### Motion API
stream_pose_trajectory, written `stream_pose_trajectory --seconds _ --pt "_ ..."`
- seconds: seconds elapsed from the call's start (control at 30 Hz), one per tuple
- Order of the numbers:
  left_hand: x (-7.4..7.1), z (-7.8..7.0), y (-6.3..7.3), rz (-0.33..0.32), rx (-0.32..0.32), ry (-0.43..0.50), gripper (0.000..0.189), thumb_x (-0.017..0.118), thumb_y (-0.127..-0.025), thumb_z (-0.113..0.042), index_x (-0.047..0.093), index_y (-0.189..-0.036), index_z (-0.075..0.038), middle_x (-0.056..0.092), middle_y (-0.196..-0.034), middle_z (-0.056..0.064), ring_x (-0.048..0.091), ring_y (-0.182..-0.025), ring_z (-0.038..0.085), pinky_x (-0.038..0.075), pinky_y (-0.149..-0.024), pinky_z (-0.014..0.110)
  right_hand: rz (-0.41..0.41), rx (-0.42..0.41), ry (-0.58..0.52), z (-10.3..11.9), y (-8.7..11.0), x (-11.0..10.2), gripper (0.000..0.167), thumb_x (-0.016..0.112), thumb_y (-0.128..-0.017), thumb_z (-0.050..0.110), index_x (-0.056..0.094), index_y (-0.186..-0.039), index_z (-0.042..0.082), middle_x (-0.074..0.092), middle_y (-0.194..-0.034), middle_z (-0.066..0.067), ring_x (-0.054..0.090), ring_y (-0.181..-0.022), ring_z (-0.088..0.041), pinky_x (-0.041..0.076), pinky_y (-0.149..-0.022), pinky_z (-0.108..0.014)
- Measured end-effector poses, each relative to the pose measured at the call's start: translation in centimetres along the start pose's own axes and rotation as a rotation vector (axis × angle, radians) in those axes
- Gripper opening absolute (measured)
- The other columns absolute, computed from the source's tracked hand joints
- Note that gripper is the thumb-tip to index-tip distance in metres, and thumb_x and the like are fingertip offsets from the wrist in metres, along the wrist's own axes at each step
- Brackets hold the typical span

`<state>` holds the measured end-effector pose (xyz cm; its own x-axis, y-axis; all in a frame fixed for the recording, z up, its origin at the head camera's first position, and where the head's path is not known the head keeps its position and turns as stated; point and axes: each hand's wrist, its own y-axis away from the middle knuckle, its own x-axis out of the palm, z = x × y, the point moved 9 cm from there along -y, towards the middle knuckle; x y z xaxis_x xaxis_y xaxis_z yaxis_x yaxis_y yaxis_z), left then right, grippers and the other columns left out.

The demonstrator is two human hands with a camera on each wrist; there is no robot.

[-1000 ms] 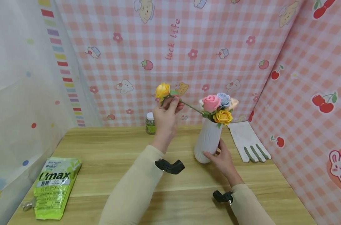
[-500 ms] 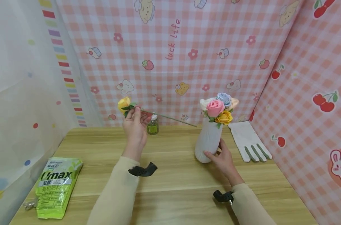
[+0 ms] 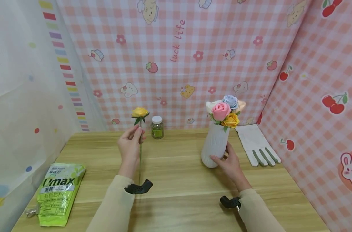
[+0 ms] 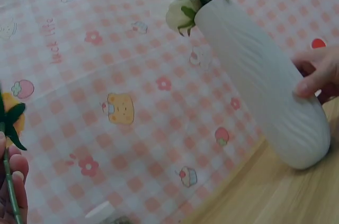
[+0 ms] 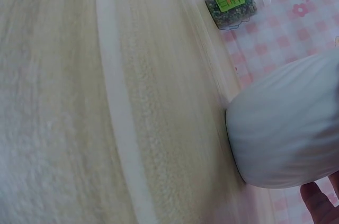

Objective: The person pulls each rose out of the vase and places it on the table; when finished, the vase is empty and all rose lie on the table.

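The left hand [image 3: 130, 141] is pinching a yellow rose [image 3: 139, 112] upright by its stem [image 3: 140, 153]; the right hand [image 3: 229, 163] is gripping a white vase [image 3: 214, 146] low, seemingly steadying it on the worktop [image 3: 178, 180].

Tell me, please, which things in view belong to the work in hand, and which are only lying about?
Likely part of the work:
loose yellow rose, pinched by the left hand
white vase, held by the right hand
flowers in the vase

Apparently just lying about:
jar with white lid
green bag
white glove
small shiny item
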<state>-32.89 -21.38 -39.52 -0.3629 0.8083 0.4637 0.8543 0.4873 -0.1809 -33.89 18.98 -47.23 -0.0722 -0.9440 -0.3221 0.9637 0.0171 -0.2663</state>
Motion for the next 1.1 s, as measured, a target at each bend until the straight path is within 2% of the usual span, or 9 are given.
stream_pose_trajectory --seconds 0.17,0.3,0.5,0.67,0.77,0.83,0.93,1.1 --pt "-1.3 0.4 0.3 0.015 0.004 -0.118 0.023 0.071 -0.087 -0.009 0.069 -0.107 0.003 0.073 -0.083 0.004 0.067 -0.067 0.012 0.054 -0.062 0.022 -0.006 0.0 -0.004 0.0 0.1 -0.1 0.09 0.078 -0.082 0.03 0.024 -0.151 0.011 0.041 -0.14 -0.017 0.038 -0.129 -0.028 0.038 -0.101 -0.053" --pt "-3.1 1.2 0.1 0.009 -0.005 -0.179 0.023 0.072 -0.087 -0.011 0.07 -0.105 0.003 0.073 -0.086 0.004 0.066 -0.069 0.013 0.053 -0.065 0.023 -0.001 0.007 0.002 0.1 0.1 -0.1 0.089 0.077 -0.082 0.03 0.023 -0.151 0.012 0.041 -0.141 -0.016 0.038 -0.13 -0.027 0.038 -0.102 -0.052" --pt "-6.9 2.3 -0.4 -0.02 -0.014 -0.246 0.026 0.076 -0.083 -0.015 0.072 -0.102 0.003 0.073 -0.086 0.006 0.063 -0.066 0.011 0.05 -0.058 0.02 0.022 0.016 -0.012 2.5 0.6 -0.1 0.088 0.076 -0.084 0.023 0.021 -0.15 0.004 0.038 -0.142 -0.023 0.036 -0.131 -0.034 0.036 -0.102 -0.057" --pt "-10.7 2.5 -1.1 -0.069 -0.027 -0.381 0.029 0.078 -0.081 -0.019 0.074 -0.102 0.0 0.073 -0.083 -0.003 0.062 -0.067 0.006 0.047 -0.055 0.016 0.025 0.016 0.012 3.5 1.0 0.0 0.086 0.074 -0.086 0.019 0.02 -0.15 0.001 0.039 -0.141 -0.024 0.037 -0.13 -0.034 0.037 -0.101 -0.056" --pt "-12.9 2.8 -1.5 -0.088 -0.033 -0.458 0.031 0.077 -0.082 -0.02 0.073 -0.104 0.002 0.071 -0.079 -0.01 0.059 -0.064 0.004 0.046 -0.054 0.015 0.019 0.008 0.007 2.7 0.7 0.0 0.087 0.075 -0.085 0.02 0.021 -0.15 0.002 0.039 -0.141 -0.023 0.037 -0.13 -0.034 0.036 -0.101 -0.056" --pt "-14.1 3.2 -1.8 -0.09 -0.059 -0.476 0.033 0.078 -0.082 -0.019 0.072 -0.106 0.003 0.069 -0.078 -0.011 0.057 -0.063 0.003 0.045 -0.053 0.015 0.012 0.01 0.005 1.8 0.3 0.0 0.088 0.076 -0.085 0.024 0.021 -0.151 0.006 0.039 -0.142 -0.021 0.037 -0.13 -0.032 0.036 -0.102 -0.056" --pt "-15.7 4.0 -2.2 -0.07 -0.106 -0.517 0.034 0.076 -0.084 -0.019 0.071 -0.109 0.002 0.068 -0.081 -0.011 0.057 -0.067 0.005 0.046 -0.054 0.015 0.001 0.015 0.003 0.3 -0.1 0.0 0.09 0.077 -0.083 0.029 0.022 -0.152 0.012 0.039 -0.143 -0.017 0.037 -0.131 -0.029 0.036 -0.103 -0.055" --pt "-17.5 4.9 -2.8 -0.03 -0.157 -0.647 0.034 0.071 -0.089 -0.02 0.068 -0.117 0.0 0.066 -0.087 -0.011 0.06 -0.079 0.007 0.05 -0.063 0.016 -0.007 0.021 0.028 -0.3 -0.1 0.0 0.093 0.077 -0.081 0.037 0.022 -0.152 0.013 0.04 -0.143 -0.015 0.037 -0.131 -0.028 0.037 -0.102 -0.054"
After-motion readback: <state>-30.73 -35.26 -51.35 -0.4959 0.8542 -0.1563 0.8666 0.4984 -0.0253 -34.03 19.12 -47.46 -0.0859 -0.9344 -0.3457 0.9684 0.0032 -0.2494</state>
